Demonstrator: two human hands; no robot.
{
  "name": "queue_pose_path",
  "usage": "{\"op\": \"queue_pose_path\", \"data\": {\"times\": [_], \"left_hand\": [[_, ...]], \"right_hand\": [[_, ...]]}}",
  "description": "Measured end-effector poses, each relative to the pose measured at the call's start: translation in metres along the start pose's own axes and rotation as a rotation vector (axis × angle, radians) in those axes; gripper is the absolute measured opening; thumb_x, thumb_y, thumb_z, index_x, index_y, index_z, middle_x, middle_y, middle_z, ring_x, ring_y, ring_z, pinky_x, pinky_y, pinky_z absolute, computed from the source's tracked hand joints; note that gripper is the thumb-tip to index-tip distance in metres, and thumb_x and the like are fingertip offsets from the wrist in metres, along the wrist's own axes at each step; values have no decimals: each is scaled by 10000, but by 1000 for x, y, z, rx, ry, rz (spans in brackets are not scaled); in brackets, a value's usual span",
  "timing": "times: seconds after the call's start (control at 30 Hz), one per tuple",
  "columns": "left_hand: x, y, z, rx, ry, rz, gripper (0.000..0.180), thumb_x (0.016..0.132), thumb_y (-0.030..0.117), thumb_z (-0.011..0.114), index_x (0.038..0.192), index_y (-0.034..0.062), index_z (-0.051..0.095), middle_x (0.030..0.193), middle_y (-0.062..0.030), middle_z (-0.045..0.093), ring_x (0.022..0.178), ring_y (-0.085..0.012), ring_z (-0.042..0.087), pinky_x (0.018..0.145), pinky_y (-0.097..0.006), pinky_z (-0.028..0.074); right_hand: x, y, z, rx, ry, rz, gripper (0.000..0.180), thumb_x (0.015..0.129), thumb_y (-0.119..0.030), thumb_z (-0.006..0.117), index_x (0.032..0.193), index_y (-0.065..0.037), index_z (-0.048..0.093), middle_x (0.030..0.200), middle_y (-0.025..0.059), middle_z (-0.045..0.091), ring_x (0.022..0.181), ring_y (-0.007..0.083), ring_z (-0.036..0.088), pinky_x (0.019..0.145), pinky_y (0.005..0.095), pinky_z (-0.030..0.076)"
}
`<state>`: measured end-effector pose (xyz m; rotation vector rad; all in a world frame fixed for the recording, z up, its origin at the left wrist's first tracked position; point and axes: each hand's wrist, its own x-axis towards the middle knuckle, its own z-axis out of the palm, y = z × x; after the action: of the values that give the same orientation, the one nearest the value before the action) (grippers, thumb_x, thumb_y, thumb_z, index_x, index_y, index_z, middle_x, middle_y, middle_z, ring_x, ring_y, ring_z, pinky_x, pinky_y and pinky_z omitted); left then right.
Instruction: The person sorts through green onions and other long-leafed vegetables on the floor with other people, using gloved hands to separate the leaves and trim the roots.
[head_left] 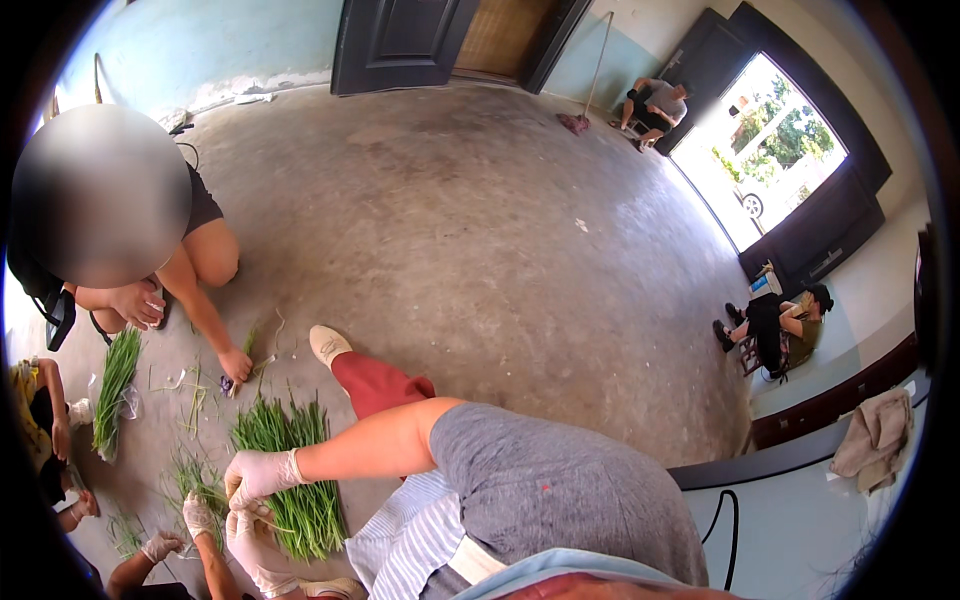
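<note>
Both gloved hands meet low at the left over the bare concrete floor (pixel 480 200). The right hand (pixel 258 474), in a thin whitish glove, seems to be clenched on a few thin green chive-like stalks, and the left hand (pixel 252 545) looks closed just beneath it — whether it grips the same stalks I cannot tell. The step looks like gathering stalks into a bunch (sorting, by my reading); next calls for squaring the ends. The flat heap of long green stalks (pixel 295 470) lies just beside the hands. A co-worker's bare hand (pixel 236 364) rests farther up. No containers show.
</note>
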<state>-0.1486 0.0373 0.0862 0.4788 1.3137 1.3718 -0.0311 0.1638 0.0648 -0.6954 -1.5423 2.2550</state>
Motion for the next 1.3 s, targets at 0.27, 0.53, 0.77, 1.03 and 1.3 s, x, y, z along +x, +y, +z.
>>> {"op": "queue_pose_path", "data": {"times": [0.27,0.53,0.77,1.03,1.3], "left_hand": [[-2,1,13,21,78,-93,146,964,176,583,970,32,602,793,-59,647,647,-142,610,566,-227,431],[-10,-2,21,85,82,-137,197,989,191,557,948,19,644,719,-62,648,569,-142,606,496,-220,424],[-8,-3,15,122,53,-110,217,996,194,542,913,22,647,647,-60,638,501,-140,586,465,-222,419],[-15,-5,23,88,44,-91,200,999,211,540,940,39,624,676,-32,607,563,-123,564,525,-222,432],[-17,10,9,-58,91,93,167,1013,187,518,989,41,598,773,22,568,569,-40,433,501,-181,321]], "right_hand": [[-8,-13,-3,9,32,-13,156,799,-129,725,803,22,687,651,22,613,550,82,539,492,245,423],[-4,-22,-10,82,133,-3,136,761,-96,752,770,23,687,616,33,611,491,90,526,438,243,418],[6,-23,-22,121,228,-52,168,767,-121,781,792,3,670,627,3,593,484,70,524,441,227,404],[24,-23,-53,495,527,-85,216,946,-243,636,850,-50,650,620,-41,520,470,42,435,427,208,345],[-1,-31,-3,60,-87,106,305,883,-321,709,845,-18,703,665,8,599,514,80,514,466,234,393]]}}
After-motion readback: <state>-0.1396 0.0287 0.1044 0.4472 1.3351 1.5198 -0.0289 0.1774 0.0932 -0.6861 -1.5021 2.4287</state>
